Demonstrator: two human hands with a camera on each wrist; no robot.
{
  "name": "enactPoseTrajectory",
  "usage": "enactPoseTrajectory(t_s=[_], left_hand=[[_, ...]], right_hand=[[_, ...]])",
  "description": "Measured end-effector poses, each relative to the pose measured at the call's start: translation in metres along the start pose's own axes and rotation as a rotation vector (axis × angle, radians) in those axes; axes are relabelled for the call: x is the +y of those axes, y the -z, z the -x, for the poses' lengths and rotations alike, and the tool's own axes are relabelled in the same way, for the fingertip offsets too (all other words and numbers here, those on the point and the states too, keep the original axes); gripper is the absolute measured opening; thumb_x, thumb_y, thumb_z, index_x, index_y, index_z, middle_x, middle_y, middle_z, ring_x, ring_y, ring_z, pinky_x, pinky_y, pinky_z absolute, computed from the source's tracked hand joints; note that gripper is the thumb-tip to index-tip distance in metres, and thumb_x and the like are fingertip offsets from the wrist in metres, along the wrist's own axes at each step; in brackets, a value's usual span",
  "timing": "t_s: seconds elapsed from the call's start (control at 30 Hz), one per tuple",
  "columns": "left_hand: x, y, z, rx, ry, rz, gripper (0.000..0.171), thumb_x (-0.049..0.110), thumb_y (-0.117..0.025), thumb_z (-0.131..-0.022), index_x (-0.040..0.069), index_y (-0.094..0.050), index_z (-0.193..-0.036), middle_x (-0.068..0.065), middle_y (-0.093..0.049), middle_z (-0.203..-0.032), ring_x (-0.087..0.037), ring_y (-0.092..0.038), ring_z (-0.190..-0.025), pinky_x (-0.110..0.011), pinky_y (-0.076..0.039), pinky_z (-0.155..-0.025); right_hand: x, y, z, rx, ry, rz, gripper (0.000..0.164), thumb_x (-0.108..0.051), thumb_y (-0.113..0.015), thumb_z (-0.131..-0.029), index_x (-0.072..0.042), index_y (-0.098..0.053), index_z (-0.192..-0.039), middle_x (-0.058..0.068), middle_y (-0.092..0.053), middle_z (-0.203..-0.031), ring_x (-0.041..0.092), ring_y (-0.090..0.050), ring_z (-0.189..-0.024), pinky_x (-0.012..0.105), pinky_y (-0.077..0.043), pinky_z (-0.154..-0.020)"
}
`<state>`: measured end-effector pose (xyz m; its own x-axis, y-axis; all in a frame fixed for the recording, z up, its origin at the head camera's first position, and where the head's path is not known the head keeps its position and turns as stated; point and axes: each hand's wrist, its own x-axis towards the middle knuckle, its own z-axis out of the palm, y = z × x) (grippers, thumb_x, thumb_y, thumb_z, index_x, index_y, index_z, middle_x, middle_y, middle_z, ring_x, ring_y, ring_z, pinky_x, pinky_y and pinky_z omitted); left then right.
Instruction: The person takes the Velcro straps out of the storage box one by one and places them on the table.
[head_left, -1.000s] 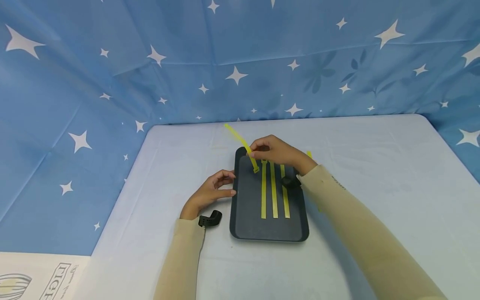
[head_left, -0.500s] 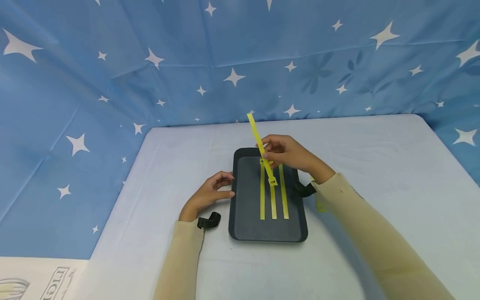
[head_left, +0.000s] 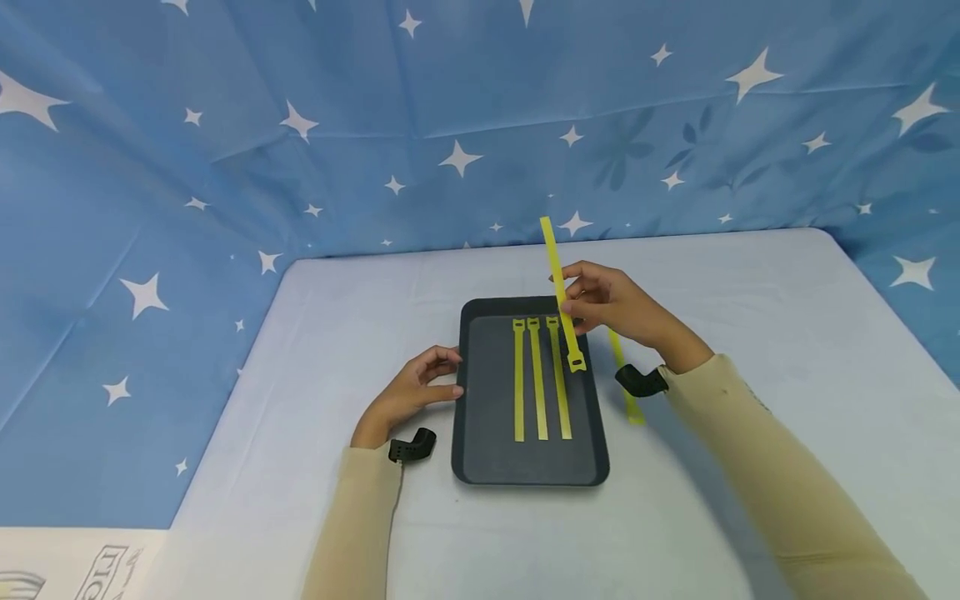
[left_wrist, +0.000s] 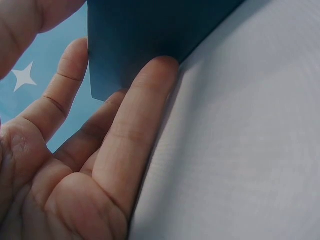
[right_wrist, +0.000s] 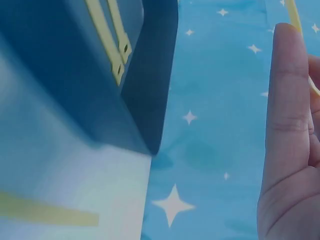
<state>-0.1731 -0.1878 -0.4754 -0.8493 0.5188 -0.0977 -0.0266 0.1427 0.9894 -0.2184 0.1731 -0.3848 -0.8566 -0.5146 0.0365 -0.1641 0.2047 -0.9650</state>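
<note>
In the head view my right hand [head_left: 615,304] pinches a yellow cable tie [head_left: 553,258] with a slotted head, near its middle. The tie tilts over the right side of a dark grey tray [head_left: 487,458], slotted end down. Three matching cable ties [head_left: 519,383] lie side by side in the tray, their heads toward its far end. My left hand [head_left: 411,390] rests its fingertips at the tray's left wall. From the left wrist, its fairly straight fingers [left_wrist: 132,130] touch the tray's side [left_wrist: 135,35]. The right wrist view shows only part of the right hand [right_wrist: 290,145].
Another yellow cable tie [head_left: 615,346] lies on the white table [head_left: 735,333], right of the tray and partly behind the right wrist's black strap [head_left: 641,382]. A blue star-printed cloth [head_left: 360,125] hangs behind the table. Printed fabric [head_left: 75,558] shows at the lower left.
My right hand has carried the pinched cable tie rightward from the tray's left side to its right edge, uncovering the three ties' heads. The left hand stays at the tray.
</note>
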Motion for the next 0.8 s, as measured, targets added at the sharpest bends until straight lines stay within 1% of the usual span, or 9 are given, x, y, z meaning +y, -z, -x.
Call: enactPoseTrajectory(t_s=[0.17,0.37,0.47,0.8], left_hand=[[0.0,-0.001,0.001,0.007,0.007,0.001,0.043,0.008,-0.074,-0.09,0.004,-0.053,-0.127,-0.008,-0.039,-0.154,-0.027,-0.047,-0.134,-0.03,-0.051,-0.094],[0.001,-0.002,0.002,0.003,0.028,0.023,0.045,0.011,-0.075,-0.09,0.004,-0.052,-0.129,-0.007,-0.037,-0.156,-0.027,-0.045,-0.135,-0.031,-0.051,-0.095],[0.002,-0.002,0.002,0.0,0.038,0.031,0.045,0.011,-0.074,-0.091,0.005,-0.052,-0.129,-0.005,-0.036,-0.156,-0.027,-0.045,-0.135,-0.032,-0.051,-0.095],[0.0,-0.002,0.001,-0.002,0.004,0.037,0.044,0.007,-0.074,-0.09,0.003,-0.051,-0.128,-0.009,-0.035,-0.157,-0.029,-0.045,-0.135,-0.031,-0.052,-0.094]], right_hand=[[0.003,0.011,0.011,0.033,-0.017,0.024,0.043,-0.009,-0.06,-0.1,0.0,-0.045,-0.139,0.016,-0.059,-0.108,0.021,-0.066,-0.09,0.046,-0.06,-0.076],[0.01,0.022,0.024,0.067,-0.036,0.037,0.047,-0.009,-0.061,-0.1,0.003,-0.042,-0.141,0.015,-0.059,-0.106,0.018,-0.066,-0.091,0.039,-0.06,-0.076],[0.013,0.026,0.031,0.082,-0.05,0.04,0.048,-0.009,-0.062,-0.099,0.004,-0.041,-0.141,0.015,-0.06,-0.106,0.018,-0.067,-0.091,0.039,-0.06,-0.075],[0.021,0.039,0.048,0.139,-0.156,0.057,0.051,-0.01,-0.064,-0.098,0.004,-0.04,-0.141,0.019,-0.058,-0.106,0.017,-0.068,-0.088,0.038,-0.06,-0.076]])
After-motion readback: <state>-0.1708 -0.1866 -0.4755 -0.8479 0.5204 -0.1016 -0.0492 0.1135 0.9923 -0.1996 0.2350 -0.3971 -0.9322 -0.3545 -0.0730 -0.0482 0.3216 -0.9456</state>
